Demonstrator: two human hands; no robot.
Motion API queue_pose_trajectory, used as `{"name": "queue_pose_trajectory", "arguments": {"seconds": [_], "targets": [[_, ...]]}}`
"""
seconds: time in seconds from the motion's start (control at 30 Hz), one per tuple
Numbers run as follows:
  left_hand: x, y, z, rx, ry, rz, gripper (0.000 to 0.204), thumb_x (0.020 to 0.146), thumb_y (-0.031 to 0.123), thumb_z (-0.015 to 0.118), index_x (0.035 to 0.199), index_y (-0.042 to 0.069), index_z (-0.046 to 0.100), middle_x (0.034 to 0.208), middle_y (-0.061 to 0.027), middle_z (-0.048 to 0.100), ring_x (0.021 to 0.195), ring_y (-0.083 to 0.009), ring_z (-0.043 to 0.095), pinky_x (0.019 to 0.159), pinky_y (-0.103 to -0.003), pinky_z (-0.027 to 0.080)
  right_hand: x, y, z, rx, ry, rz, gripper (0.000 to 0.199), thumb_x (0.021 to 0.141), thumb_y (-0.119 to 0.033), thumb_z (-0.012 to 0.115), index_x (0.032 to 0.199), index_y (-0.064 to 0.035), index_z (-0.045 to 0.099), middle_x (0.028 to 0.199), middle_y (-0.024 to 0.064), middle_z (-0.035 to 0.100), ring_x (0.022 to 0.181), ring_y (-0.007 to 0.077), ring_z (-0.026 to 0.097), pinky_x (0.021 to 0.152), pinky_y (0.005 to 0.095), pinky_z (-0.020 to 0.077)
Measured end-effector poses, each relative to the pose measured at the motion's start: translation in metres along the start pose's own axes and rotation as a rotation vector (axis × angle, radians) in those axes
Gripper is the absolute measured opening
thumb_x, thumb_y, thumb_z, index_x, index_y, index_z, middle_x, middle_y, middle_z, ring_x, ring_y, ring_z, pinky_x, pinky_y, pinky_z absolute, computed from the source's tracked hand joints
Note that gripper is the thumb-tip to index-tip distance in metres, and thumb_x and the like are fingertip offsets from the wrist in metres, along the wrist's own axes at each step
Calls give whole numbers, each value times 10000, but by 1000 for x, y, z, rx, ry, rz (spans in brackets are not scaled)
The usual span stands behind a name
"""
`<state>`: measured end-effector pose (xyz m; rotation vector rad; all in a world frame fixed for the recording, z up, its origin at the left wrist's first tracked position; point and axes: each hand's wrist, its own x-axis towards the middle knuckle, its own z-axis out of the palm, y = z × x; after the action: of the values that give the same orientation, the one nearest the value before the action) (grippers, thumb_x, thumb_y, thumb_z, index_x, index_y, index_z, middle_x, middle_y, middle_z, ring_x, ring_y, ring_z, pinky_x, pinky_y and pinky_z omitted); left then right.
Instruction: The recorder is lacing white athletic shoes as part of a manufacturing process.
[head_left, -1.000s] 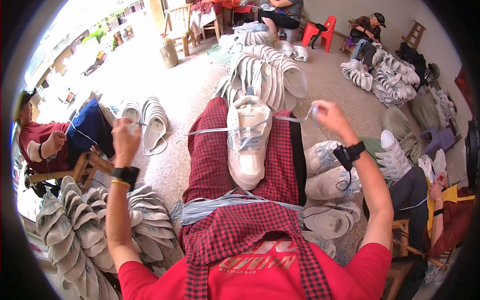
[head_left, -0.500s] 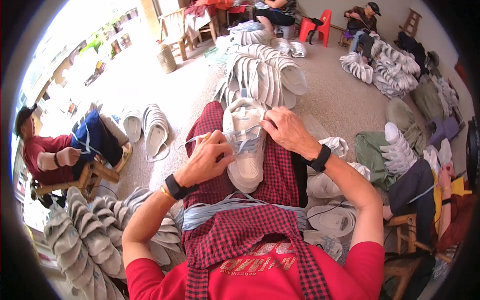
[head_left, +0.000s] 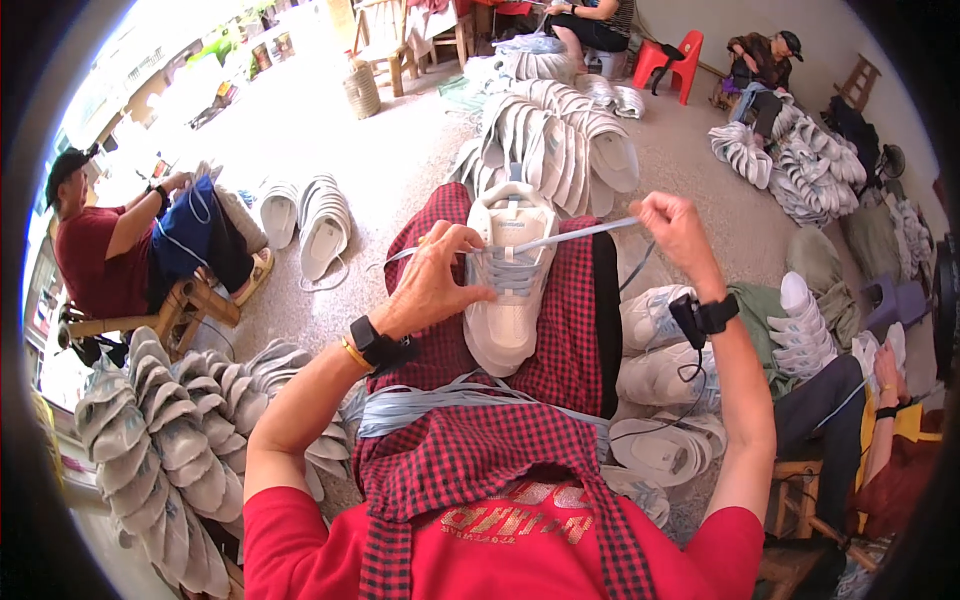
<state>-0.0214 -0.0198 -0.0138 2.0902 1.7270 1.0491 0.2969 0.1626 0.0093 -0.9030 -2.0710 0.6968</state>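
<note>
A white sneaker point(head_left: 506, 325) with grey-blue laces lies across my lap, toe toward me, on a red-and-black checked apron point(head_left: 425, 228). My left hand point(head_left: 435, 275) grips its left side, thumb on the lacing and fingers up by the eyelets. One lace end sticks out to the left beyond that hand. Pinched in my right hand point(head_left: 675, 235), the flat light-blue shoelace point(head_left: 585, 233) is stretched taut from the upper eyelets out to the right. A bundle of loose laces point(head_left: 470, 405) is tied around my waist.
Stacked sneakers point(head_left: 555, 140) stand just beyond my knees, with more shoe piles point(head_left: 165, 450) at lower left. Several shoes point(head_left: 660, 375) lie by my right leg. Co-workers sit on both sides and at the back, near a red chair point(head_left: 670, 65).
My right hand has moved from the shoe's collar out to the right, drawing the lace straight. The left hand stays at the shoe's left side. The view has shifted slightly.
</note>
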Motion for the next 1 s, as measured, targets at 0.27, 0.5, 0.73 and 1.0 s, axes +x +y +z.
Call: {"name": "queue_pose_trajectory", "arguments": {"seconds": [0.27,0.5,0.73,1.0], "targets": [[3,-11,-3,62,127,193,482,692,111,814,1109,40,582,1131,-132,557,1084,-283,554,890,-385,470,-22,-55,53,-155,-107,-322,340,762,-54,705,1078,-26,584,999,157,649,934,307,657,879,399,517],[15,-16,-8,-99,1,56,231,857,141,705,1008,-18,631,828,-73,640,719,-158,592,643,-291,489,-16,-63,83,-179,-239,-428,338,752,13,626,1084,-26,577,934,143,590,916,327,639,860,419,509],[9,-34,-33,-44,68,-135,212,859,203,716,805,-1,692,626,-12,539,603,-89,467,564,-287,396,-10,-59,84,-155,-235,-474,239,738,59,598,966,-8,580,952,143,580,898,325,633,818,422,507],[11,-18,-21,-135,-25,-150,282,914,257,680,964,-19,698,801,-68,654,718,-110,554,654,-297,469,-13,-56,87,-57,-213,-444,312,740,70,584,1041,-10,605,883,135,574,791,264,631,744,387,507]]}}
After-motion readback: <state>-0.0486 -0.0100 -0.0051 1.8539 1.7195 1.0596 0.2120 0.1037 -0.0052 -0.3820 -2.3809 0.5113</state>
